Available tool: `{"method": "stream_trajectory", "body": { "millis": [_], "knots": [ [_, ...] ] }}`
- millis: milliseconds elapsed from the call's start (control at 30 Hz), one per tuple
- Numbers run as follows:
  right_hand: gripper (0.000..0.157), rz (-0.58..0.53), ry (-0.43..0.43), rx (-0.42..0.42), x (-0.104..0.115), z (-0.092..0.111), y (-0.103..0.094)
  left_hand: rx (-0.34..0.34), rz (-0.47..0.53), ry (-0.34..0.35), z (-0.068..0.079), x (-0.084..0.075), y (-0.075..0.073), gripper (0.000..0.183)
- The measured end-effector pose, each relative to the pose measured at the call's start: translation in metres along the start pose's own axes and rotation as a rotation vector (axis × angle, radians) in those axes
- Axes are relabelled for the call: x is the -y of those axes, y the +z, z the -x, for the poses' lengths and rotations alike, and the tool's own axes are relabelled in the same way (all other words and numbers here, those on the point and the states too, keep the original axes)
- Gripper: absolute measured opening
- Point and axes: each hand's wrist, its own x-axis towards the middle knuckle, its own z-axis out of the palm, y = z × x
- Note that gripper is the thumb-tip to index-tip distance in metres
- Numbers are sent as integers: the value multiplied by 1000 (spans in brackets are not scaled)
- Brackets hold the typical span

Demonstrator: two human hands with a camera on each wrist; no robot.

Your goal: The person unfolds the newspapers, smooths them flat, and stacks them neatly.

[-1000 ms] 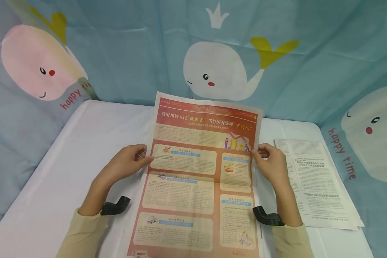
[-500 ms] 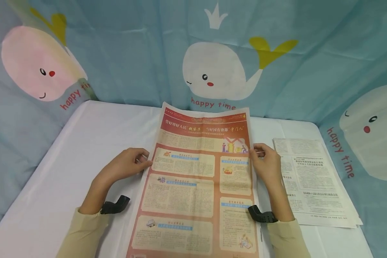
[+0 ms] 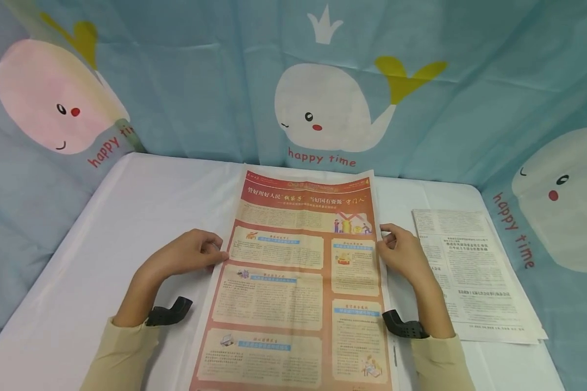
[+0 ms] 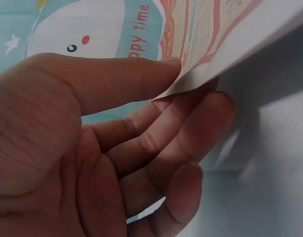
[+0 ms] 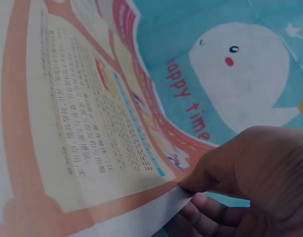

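Left hand [image 3: 191,254]: beside the newspaper's left edge, pinching it with the thumb laid on the printed face and the fingers behind the sheet; the other fingers are loosely bent, and the wrist bends inward toward the paper.
Right hand [image 3: 402,252]: pinching the opposite edge at about the same height, thumb against the margin, fingers curled beneath; the forearm slants up and inward.
Red-and-cream newspaper [image 3: 300,279]: between the two hands, its red headline band beyond them and its lower part running toward the person; whether its middle touches the surface is hard to judge from above.
Sleeves: beige, the left one [image 3: 119,355] and the right one [image 3: 442,364] each ending short of the wrist.
Wrist devices: black, one [image 3: 170,312] at the left wrist and one [image 3: 404,326] at the right, both jutting inward.
Black-and-white newspapers [image 3: 479,282]: lying to the right of the right hand, slightly fanned.
White cloth [image 3: 102,260]: under the newspapers, and to the left of the left hand.
Whale-print curtain [image 3: 200,108]: teal, beyond both hands, lettered "happy time".
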Motion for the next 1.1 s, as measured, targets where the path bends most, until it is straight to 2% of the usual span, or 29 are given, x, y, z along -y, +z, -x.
{"method": "stream_trajectory", "body": {
  "millis": [200, 267, 600, 733, 833, 1100],
  "knots": [
    [44, -1, -6, -42, -5, 2, 1, 33, 79, -60, 0, -3, 5, 34],
    [42, 3, -10, -61, -7, 2, 2, 28, 97, -60, 0, -5, 6, 33],
    [43, 74, -40, -71, -7, 1, 6, -34, 91, -73, 5, -4, 6, 39],
    [47, 104, -34, -99, -3, 4, 5, -34, 93, -75, 6, -4, 5, 46],
    [48, 103, -55, -119, 2, 6, 4, -8, 87, -72, 8, -4, 4, 48],
    [42, -17, -196, -23, 29, 15, 7, 43, 103, -73, 10, -5, 4, 39]
  ]
}}
